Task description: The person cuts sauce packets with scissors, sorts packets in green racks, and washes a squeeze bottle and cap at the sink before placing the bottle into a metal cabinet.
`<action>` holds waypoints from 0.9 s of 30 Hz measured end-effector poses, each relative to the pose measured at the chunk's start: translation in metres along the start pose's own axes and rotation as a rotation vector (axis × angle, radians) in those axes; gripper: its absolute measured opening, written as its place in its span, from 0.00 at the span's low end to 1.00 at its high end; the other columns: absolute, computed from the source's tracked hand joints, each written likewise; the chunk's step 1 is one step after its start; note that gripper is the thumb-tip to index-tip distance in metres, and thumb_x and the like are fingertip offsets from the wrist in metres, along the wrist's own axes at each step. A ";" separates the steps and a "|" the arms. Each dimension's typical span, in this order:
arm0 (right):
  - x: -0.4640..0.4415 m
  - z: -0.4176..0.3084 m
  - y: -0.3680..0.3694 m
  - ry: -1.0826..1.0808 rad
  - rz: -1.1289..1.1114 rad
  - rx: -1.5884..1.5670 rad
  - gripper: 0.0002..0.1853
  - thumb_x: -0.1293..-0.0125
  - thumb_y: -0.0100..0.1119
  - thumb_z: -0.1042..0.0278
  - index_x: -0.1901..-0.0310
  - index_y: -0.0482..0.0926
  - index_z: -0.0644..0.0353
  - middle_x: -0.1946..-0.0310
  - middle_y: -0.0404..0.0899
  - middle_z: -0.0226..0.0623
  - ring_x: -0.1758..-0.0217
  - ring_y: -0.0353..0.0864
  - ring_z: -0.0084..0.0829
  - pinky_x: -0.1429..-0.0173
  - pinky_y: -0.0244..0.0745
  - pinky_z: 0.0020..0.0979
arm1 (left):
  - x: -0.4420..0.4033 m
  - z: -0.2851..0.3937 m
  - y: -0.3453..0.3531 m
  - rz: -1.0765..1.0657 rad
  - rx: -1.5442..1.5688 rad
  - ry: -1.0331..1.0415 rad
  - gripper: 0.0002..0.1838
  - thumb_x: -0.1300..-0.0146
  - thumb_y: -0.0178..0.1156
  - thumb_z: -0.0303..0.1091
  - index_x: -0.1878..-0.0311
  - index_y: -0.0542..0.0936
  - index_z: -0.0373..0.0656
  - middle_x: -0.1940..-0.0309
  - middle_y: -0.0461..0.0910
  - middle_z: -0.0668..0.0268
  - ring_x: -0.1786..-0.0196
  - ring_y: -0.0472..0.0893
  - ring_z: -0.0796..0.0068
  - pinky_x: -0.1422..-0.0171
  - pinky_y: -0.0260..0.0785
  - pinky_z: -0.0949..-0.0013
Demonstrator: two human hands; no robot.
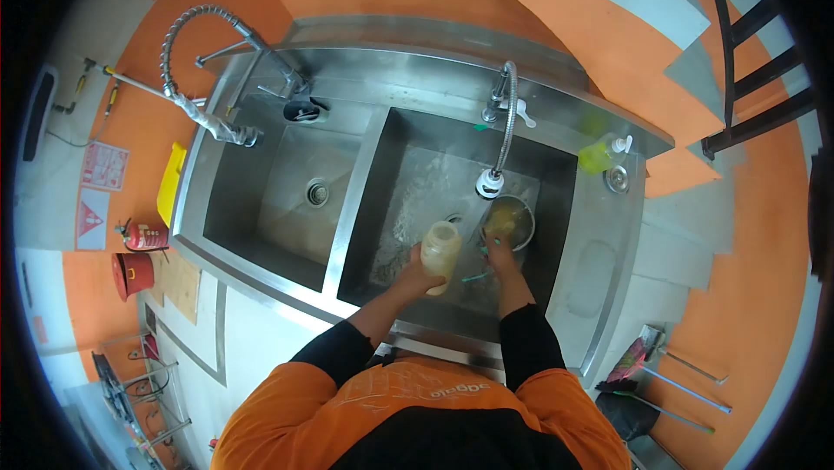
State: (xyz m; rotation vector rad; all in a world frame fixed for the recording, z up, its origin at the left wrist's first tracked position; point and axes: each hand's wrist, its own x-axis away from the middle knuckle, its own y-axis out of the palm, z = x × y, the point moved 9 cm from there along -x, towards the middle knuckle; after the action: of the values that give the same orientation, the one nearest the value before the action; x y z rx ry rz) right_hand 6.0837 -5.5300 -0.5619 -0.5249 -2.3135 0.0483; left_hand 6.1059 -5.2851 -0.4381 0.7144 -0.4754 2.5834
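Observation:
My left hand (416, 277) is wrapped around the side of a cloudy, pale jar (441, 250) with a wide mouth, held tilted over the right sink basin. My right hand (499, 253) reaches down to the near edge of a round metal bowl (531, 227) on the basin floor. Its fingers look closed, with a bit of green beside them, but what they hold is too small to name. Something yellowish shows inside the bowl. A thin green strip (476, 278) lies between my hands.
A flexible faucet (491, 182) hangs just above the bowl. To the left is a second basin (295, 183) with a drain and a coiled spray faucet (213, 118). A yellow-green soap bottle (601, 155) stands on the right ledge, beside a round metal strainer (617, 178).

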 end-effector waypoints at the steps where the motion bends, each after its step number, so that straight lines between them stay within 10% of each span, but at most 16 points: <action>1: -0.015 0.017 -0.012 -0.045 -0.031 0.136 0.12 0.29 0.55 0.59 0.56 0.81 0.58 0.65 0.79 0.40 0.62 0.82 0.35 0.63 0.78 0.38 | -0.010 0.005 0.007 -0.011 -0.012 0.021 0.53 0.58 0.77 0.30 0.29 0.55 0.40 0.38 0.70 0.53 0.33 0.72 0.54 0.29 0.65 0.56; 14: 0.045 0.012 -0.063 -0.257 -0.107 0.155 0.10 0.34 0.52 0.75 0.53 0.80 0.62 0.62 0.78 0.32 0.62 0.77 0.26 0.56 0.75 0.31 | -0.100 0.020 0.071 0.044 0.152 0.157 0.52 0.62 0.78 0.27 0.32 0.58 0.41 0.41 0.73 0.54 0.35 0.74 0.57 0.31 0.67 0.57; 27: 0.060 -0.048 -0.051 -0.385 -0.059 0.246 0.30 0.34 0.66 0.60 0.34 0.68 0.58 0.42 0.78 0.43 0.41 0.79 0.36 0.36 0.72 0.37 | -0.101 0.056 0.063 0.027 0.127 0.260 0.55 0.60 0.79 0.29 0.30 0.56 0.40 0.39 0.72 0.56 0.34 0.73 0.58 0.30 0.66 0.58</action>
State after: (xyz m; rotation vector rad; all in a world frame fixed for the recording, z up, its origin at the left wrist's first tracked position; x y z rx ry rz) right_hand 6.0602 -5.5589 -0.4773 -0.3422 -2.6448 0.4344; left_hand 6.1778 -5.3926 -0.4614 0.4050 -0.2423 2.6992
